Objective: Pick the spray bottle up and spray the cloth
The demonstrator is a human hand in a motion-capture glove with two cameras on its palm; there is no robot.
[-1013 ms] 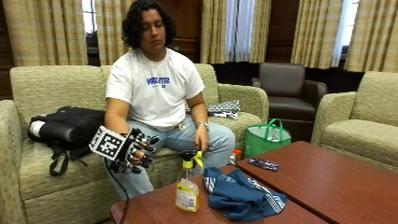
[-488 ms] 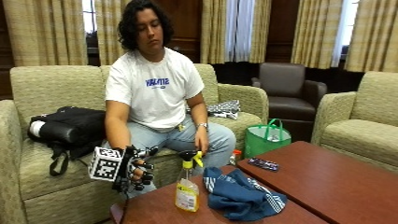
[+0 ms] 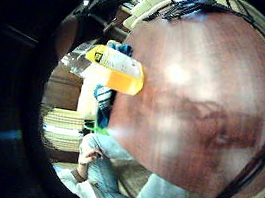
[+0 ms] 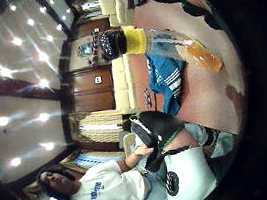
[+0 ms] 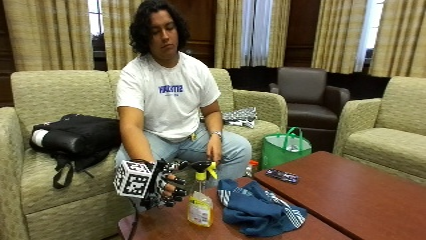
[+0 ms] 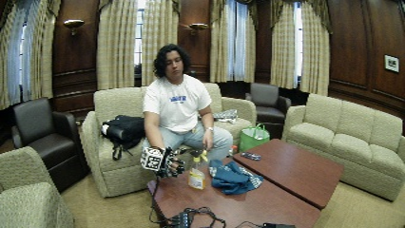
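A clear spray bottle (image 5: 200,202) with yellow liquid and a black trigger head stands upright near the corner of the brown wooden table (image 5: 346,195). A crumpled blue cloth (image 5: 258,210) with white stripes lies on the table right beside it. My gloved right hand (image 5: 163,184) hovers just beside the bottle on the side away from the cloth, its fingers spread and loosely bent toward it, holding nothing. Both palm views show the bottle (image 3: 112,68) (image 4: 175,43) a short way off, with the cloth (image 4: 165,77) behind it.
The person's bare left hand (image 5: 214,150) rests on their knee. A black bag (image 5: 76,137) lies on the sofa, and a green bag (image 5: 286,150) stands on the floor. A small dark remote (image 5: 283,175) lies on the table. Cables (image 6: 190,218) sit at the table's near end.
My gloved hand has come down from chest height to table level, then moved sideways toward the bottle. Bottle and cloth have stayed put.
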